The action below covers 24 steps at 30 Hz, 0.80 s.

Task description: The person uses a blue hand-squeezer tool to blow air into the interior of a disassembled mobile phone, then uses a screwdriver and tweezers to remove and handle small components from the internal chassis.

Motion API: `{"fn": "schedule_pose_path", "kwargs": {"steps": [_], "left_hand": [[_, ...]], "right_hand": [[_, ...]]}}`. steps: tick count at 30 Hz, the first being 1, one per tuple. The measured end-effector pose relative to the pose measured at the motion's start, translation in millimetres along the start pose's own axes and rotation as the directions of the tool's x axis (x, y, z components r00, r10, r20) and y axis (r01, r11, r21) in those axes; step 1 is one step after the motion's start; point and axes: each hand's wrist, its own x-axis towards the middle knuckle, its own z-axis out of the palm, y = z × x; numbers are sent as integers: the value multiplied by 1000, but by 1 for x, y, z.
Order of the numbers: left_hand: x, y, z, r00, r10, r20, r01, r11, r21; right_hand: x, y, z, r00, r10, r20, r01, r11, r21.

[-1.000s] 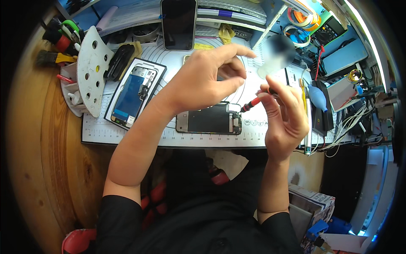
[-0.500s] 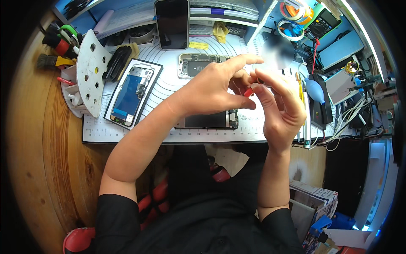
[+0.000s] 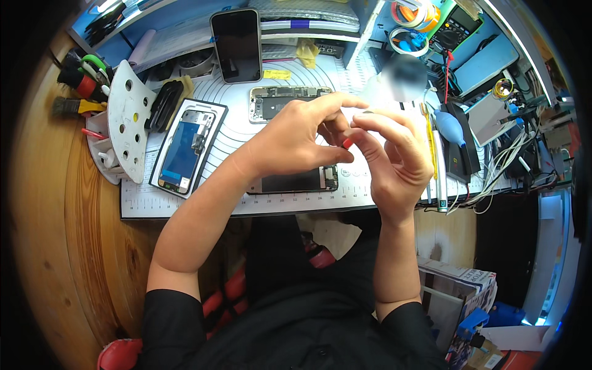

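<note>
Both hands [image 3: 345, 145] on small red-tipped tool [image 3: 347, 143].

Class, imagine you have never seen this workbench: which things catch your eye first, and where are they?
First, the left hand and right hand, fingertips meeting mid-bench over a small red-tipped tool. Beneath them lies an opened phone on the white work mat. To the left rests a detached screen panel; at the back, a dark phone stands upright.
</note>
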Motion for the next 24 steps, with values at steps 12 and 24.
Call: {"fn": "schedule_pose_path", "kwargs": {"steps": [12,24], "left_hand": [[-3,0,2,1000,-7,-24,9,997,83],[-2,-3,4,996,79,-41,-79,997,9]], "right_hand": [[4,-5,5,1000,21,3,-21,998,58],[0,-1,8,999,-13,-32,13,1000,0]]}}
